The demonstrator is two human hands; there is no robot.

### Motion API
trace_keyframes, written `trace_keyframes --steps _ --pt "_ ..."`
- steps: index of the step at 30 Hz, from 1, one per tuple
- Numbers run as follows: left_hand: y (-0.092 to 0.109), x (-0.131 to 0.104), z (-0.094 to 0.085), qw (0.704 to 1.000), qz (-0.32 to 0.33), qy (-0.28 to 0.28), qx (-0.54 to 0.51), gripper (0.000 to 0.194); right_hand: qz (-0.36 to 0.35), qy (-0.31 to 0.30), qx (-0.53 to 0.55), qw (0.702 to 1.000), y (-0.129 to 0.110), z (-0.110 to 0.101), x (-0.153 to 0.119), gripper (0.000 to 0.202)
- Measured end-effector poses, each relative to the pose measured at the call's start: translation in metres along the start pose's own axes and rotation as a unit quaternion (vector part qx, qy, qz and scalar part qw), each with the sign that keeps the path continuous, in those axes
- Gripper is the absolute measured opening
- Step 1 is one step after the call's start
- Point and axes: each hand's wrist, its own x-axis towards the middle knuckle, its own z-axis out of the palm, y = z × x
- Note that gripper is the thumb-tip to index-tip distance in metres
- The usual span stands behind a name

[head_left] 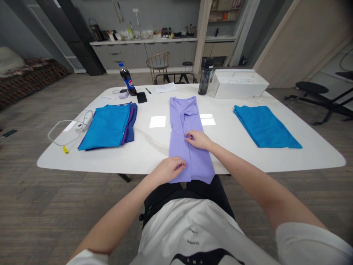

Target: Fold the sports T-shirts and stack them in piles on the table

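A lavender short-sleeved shirt (178, 143) lies lengthwise on the white table, its sides folded inward into a long strip. Its neckline points away from me and its hem hangs over the near edge. My right hand (199, 140) is closed in a pinch at the inner edge of the fold, about halfway down the shirt. Over the lower left part of the shirt, my left hand (171, 168) has its fingers curled toward the thumb. Whether cloth is between those fingertips I cannot tell.
On the white table (149, 156), a blue folded garment stack (106, 125) lies left and a folded blue garment (267, 125) right. A cola bottle (128, 81), black phone or wallet (141, 97), cable (62, 123), dark bottle (205, 77) and white box (238, 84) surround the work area.
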Motion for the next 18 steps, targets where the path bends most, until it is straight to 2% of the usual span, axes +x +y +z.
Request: trace_keyframes --steps 2,4,7,12,15,18 --pt "-0.02 0.003 -0.006 0.999 -0.006 0.012 0.037 0.021 0.069 -0.017 -0.013 0.997 -0.01 0.003 0.0 0.031" --pt "-0.034 0.003 -0.007 0.998 0.007 -0.012 0.063 0.02 0.103 -0.044 -0.021 0.993 -0.018 0.006 0.002 0.025" --pt "-0.042 -0.001 -0.002 0.995 0.034 -0.043 0.079 0.018 0.094 -0.057 -0.006 0.994 -0.022 0.004 0.008 0.016" --pt "-0.047 -0.006 -0.001 0.996 0.072 -0.017 0.053 0.018 0.102 -0.025 0.019 0.994 -0.015 -0.006 0.008 0.019" --pt "-0.056 -0.003 -0.005 0.995 0.096 -0.008 -0.017 0.032 0.09 -0.036 0.03 0.995 -0.006 -0.004 0.0 0.015" --pt "-0.067 -0.001 -0.007 0.993 0.094 -0.035 -0.056 0.048 0.015 -0.033 0.086 0.996 0.008 -0.004 -0.014 0.007"
